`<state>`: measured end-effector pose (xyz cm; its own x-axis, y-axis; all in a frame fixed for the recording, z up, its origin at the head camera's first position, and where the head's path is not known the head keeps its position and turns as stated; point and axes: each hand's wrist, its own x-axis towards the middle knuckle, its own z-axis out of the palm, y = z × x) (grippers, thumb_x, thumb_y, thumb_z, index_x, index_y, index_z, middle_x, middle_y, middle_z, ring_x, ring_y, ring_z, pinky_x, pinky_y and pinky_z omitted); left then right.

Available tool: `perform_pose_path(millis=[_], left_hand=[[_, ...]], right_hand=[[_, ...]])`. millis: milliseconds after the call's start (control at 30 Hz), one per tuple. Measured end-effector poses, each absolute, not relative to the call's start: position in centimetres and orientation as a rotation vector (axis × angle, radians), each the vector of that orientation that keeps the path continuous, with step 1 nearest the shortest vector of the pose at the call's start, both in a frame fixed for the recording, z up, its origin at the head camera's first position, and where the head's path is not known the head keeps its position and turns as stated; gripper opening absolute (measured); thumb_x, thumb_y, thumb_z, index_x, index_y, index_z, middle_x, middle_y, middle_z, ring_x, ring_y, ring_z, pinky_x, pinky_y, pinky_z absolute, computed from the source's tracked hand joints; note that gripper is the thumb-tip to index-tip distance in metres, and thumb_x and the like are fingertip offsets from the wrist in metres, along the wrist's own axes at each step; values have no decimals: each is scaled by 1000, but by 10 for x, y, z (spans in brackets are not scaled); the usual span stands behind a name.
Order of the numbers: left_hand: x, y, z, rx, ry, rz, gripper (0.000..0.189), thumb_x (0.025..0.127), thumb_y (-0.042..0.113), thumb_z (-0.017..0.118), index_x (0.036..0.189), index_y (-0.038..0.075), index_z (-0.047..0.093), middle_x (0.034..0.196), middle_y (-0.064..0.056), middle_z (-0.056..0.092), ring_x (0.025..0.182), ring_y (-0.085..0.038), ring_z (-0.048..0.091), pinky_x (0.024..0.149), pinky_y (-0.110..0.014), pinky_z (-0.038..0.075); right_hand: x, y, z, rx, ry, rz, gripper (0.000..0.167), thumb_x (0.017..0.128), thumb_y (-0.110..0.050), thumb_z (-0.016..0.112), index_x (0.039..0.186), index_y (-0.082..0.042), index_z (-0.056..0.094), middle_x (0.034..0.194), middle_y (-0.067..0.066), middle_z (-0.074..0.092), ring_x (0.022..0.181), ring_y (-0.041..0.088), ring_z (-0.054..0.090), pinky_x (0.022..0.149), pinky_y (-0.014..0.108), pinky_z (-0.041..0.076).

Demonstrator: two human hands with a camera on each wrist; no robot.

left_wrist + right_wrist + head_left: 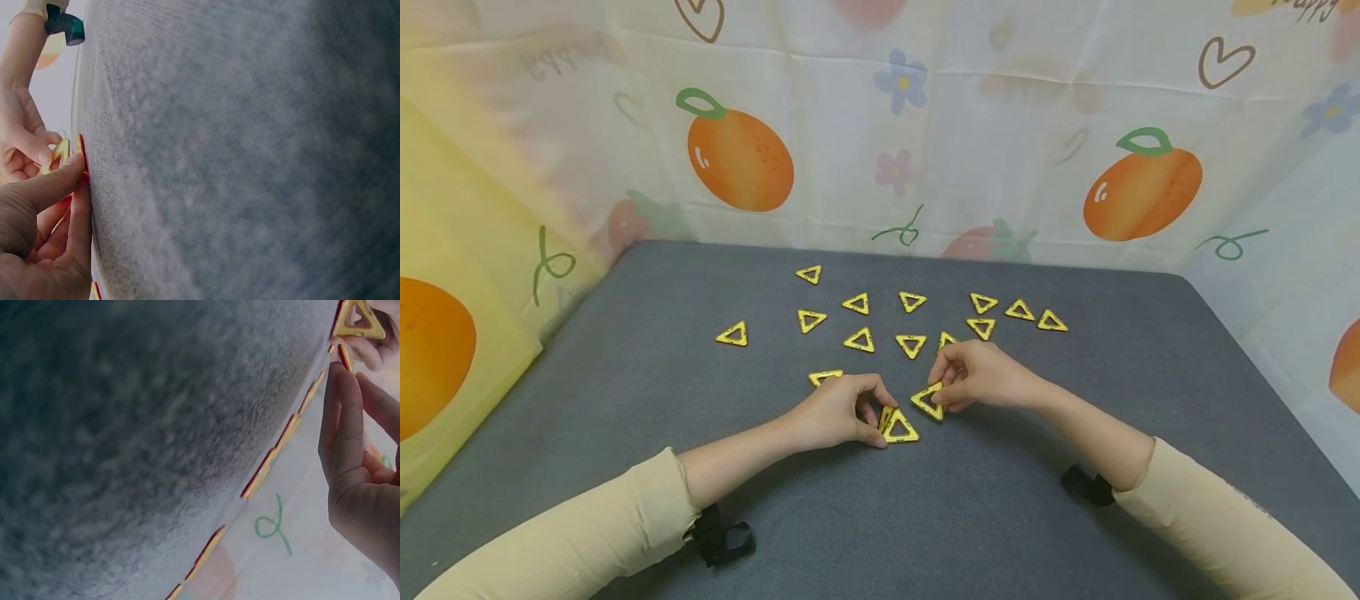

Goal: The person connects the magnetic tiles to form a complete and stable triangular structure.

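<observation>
Pinching yellow triangles (918, 400), left fingers (868, 434) and right fingers (953, 393) partly cover them.

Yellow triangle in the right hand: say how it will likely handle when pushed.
The yellow triangle looks stiff: its edges run straight in the right hand. Its thin, open frame suggests lightness. Its flat, cornered shape should slide, not roll.

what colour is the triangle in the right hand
The triangle in the right hand shows a yellow face, clearest in the head view.
</observation>
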<state>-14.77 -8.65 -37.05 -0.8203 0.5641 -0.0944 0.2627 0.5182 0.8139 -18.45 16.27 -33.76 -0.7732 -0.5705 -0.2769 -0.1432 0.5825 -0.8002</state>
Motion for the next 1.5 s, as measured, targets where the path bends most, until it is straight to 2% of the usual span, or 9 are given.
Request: perform_pose_path(millis=[467,1167,1333,1500], left_hand=[[-147,-86,-370,681,2419,1201,38,72,8,87,104,12,67,82,-2,71,68,-6,63,62,-22,53],[-147,-85,-374,710,2435,1211,36,71,7,87,101,10,67,81,-2,71,67,-4,62,62,-21,53],[-146,-84,-376,707,2463,1203,37,70,5,87,101,9,68,81,-1,71,66,-2,61,62,-21,53],[-145,-83,-373,679,2474,1202,37,70,3,87,101,10,69,89,-1,72,72,-4,62,65,-20,53]], right_hand=[[-178,151,-348,-547,2334,-1090,14,85,-7,75,96,-5,66,80,7,67,69,13,71,67,31,61],[-176,148,-352,-596,2315,-1081,21,82,-12,80,95,-4,66,77,7,71,67,14,72,64,32,61],[-176,147,-352,-634,2352,-1060,24,77,-15,85,94,-8,69,82,5,74,70,11,71,64,29,59],[-175,146,-351,-735,2390,-1024,27,73,-16,88,95,-11,72,89,3,77,74,7,69,65,26,55]])
